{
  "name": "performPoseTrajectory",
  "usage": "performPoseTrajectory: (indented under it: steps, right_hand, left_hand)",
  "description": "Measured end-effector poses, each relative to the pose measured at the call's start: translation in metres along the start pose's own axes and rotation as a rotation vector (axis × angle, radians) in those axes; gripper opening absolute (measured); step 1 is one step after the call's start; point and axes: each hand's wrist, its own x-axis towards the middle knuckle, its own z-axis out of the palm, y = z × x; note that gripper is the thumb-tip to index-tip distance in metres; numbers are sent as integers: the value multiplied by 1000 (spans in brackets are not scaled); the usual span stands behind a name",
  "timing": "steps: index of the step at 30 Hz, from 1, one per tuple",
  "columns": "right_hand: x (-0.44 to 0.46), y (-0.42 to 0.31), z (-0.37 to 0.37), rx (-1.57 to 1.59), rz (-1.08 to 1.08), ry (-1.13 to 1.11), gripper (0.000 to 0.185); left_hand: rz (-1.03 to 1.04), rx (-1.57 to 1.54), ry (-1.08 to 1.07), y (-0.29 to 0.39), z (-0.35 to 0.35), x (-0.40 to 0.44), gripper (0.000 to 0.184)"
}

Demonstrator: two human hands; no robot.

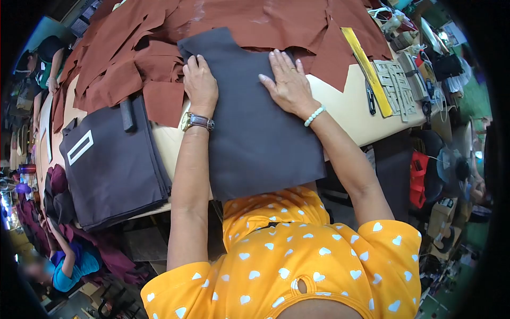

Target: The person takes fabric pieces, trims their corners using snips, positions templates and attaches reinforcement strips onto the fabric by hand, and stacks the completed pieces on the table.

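Observation:
A dark grey cut fabric piece hangs over the near table edge in front of me. Its upper end has a notched corner and lies across the table. My left hand, with a wristwatch on the wrist, is at the left edge of this piece. Its fingers are bent and close together around the edge, and the thumb is hidden. Flat on the piece's upper right side rests my right hand, fingers stretched and thumb apart. A bead bracelet circles that wrist.
Rust-brown fabric pieces cover the far table. A dark fabric stack on the left carries a white rectangular frame and a dark block. Right are a yellow ruler, a cutter and grey templates. People sit left.

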Motion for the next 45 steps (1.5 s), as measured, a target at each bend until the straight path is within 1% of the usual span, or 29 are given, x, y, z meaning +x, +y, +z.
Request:
performPoseTrajectory:
  steps: [2,5,8,11,12,13,15,17,18,21,22,25,26,29,32,35,36,37,38,39,40,43,44,45]
  right_hand:
    - [-4,12,-7,-38,44,-4,67]
    - [-7,24,-10,-85,96,-20,66]
    - [-8,26,-11,-123,112,-53,68]
    - [-8,24,-10,-146,131,-64,68]
    - [-8,24,-11,-150,146,-89,68]
    - [-8,24,-10,-155,147,-80,68]
    - [-8,25,-8,-165,143,-62,67]
    - [-9,31,-7,-179,116,-111,66]
    - [-8,35,-7,-186,102,-134,65]
    - [-9,62,-24,-19,-59,-250,65]
    - [-13,68,-28,-68,-150,-226,68]
    - [-40,69,-59,-55,-242,-302,70]
    - [-52,72,-65,-47,-286,-347,77]
    - [-99,67,-89,-41,-375,-424,87]
    - [-129,60,-105,-22,-338,-430,93]
    - [-128,62,-110,250,-205,-315,94]
    - [-122,71,-115,329,-132,-244,90]
    - [-115,76,-118,251,-71,-104,77]
    - [-109,87,-113,196,18,123,56]
    - [-103,100,-107,84,185,198,43]
    - [-101,110,-104,-27,353,271,31]
    - [-98,121,-104,-352,468,212,20]
    - [-97,123,-99,-371,442,261,15]
    - [-97,122,-97,-350,458,248,15]
  left_hand:
    - [-23,-13,-49,2,-4,1,36]
    - [36,32,9,-3,4,0,36]
    - [2,140,-18,7,-9,6,39]
    - [137,163,146,32,-36,10,45]
    - [192,98,164,41,-29,10,51]
    - [268,-44,180,57,-28,9,47]
    - [400,-371,125,89,-21,3,44]
    - [364,-633,-34,113,-4,-12,44]
    - [300,-658,-172,118,-3,-18,44]
    - [336,-610,-159,117,1,-21,41]
    - [341,-580,-151,117,0,-22,39]
    - [373,-483,-131,119,0,-22,35]
    - [384,-470,-116,119,0,-21,33]
    - [419,-436,-70,120,2,-18,28]
    - [398,-427,-258,122,-9,0,23]
    - [349,-445,-348,122,-12,24,20]
    - [311,-423,-383,123,-12,32,26]
    - [266,-409,-419,125,-13,38,29]
    - [221,-392,-455,127,-13,44,31]
    - [175,-374,-492,127,-12,50,33]
    - [153,-348,-518,127,-11,57,43]
    - [73,-316,-761,128,-15,77,44]
    - [65,-331,-787,127,-14,80,44]
    - [57,-346,-814,126,-12,82,44]
